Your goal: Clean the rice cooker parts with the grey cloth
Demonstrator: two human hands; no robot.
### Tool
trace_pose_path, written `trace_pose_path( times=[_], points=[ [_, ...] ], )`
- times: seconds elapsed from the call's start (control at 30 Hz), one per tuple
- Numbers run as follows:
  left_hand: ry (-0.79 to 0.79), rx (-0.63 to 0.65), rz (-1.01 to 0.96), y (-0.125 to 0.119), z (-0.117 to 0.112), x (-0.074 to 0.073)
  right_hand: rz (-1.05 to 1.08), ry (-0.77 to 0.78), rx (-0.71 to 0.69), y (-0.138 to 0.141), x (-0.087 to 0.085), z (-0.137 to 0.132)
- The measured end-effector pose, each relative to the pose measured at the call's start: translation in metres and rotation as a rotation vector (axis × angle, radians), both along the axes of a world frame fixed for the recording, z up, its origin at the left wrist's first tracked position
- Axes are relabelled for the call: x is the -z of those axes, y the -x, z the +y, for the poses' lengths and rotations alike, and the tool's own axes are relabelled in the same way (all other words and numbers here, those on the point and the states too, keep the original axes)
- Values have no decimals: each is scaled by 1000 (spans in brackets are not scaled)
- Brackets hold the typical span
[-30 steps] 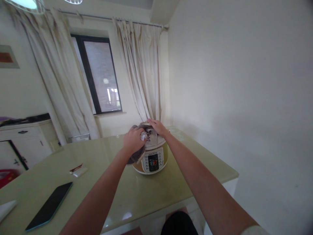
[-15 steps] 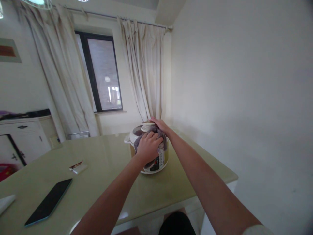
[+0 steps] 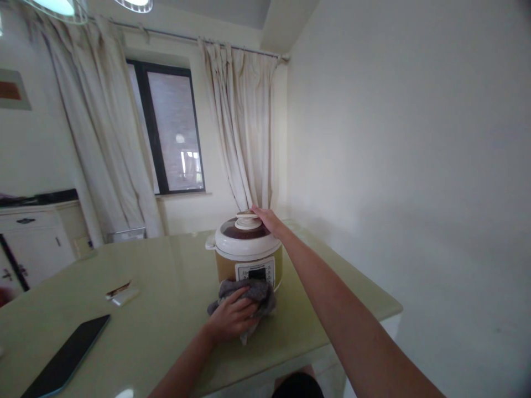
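Observation:
An electric pressure cooker (image 3: 226,264), gold-sided with a white and brown lid, stands upright on the pale green table (image 3: 174,282). Its control panel faces me. My left hand (image 3: 234,316) presses a crumpled grey cloth (image 3: 263,296) against the lower front of the cooker, covering the base below the panel. The fingers are bent over the cloth. On top, my right hand (image 3: 267,220) rests at the right side of the lid knob (image 3: 248,216); its fingertips are partly hidden behind the knob, so its grip is hard to make out.
A dark tablet (image 3: 68,356) lies at the table's left front. Beyond it sits a small clear packet (image 3: 123,294) with a brownish strip. A white wall (image 3: 406,166) runs along the right. Behind are curtains (image 3: 244,127), a window (image 3: 174,127) and a white cabinet (image 3: 37,232).
My left hand and the cloth have moved down from the lid and upper front to the cooker's base, uncovering the panel. My right hand stays at the knob. The view has tilted up slightly.

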State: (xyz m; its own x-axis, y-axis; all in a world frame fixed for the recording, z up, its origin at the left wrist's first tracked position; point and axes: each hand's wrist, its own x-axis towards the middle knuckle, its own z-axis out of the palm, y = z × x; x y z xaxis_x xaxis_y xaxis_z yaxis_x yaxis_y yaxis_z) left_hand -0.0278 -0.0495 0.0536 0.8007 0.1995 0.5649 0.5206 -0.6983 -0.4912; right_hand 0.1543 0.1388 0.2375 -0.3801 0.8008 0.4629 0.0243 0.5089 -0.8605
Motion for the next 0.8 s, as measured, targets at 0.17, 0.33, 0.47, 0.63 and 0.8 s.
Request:
trace_pose_path(
  times=[0.17, 0.33, 0.47, 0.63, 0.8],
  points=[
    [-73, -53, -202, 10, 5, -19, 0, -31, 30, 1, 3, 5],
    [-26, -217, -618, -4, 11, -55, -31, -68, 40, -1, 2, 2],
    [44, -373, -935, -14, 14, -54, -49, -93, 30, -2, 0, -2],
    [212, -457, -1287, -8, 26, -15, -17, -97, 26, -1, 0, -5],
    [556, -562, -1568, 18, 42, 14, 10, -87, 17, 0, 2, -4]
  ],
)
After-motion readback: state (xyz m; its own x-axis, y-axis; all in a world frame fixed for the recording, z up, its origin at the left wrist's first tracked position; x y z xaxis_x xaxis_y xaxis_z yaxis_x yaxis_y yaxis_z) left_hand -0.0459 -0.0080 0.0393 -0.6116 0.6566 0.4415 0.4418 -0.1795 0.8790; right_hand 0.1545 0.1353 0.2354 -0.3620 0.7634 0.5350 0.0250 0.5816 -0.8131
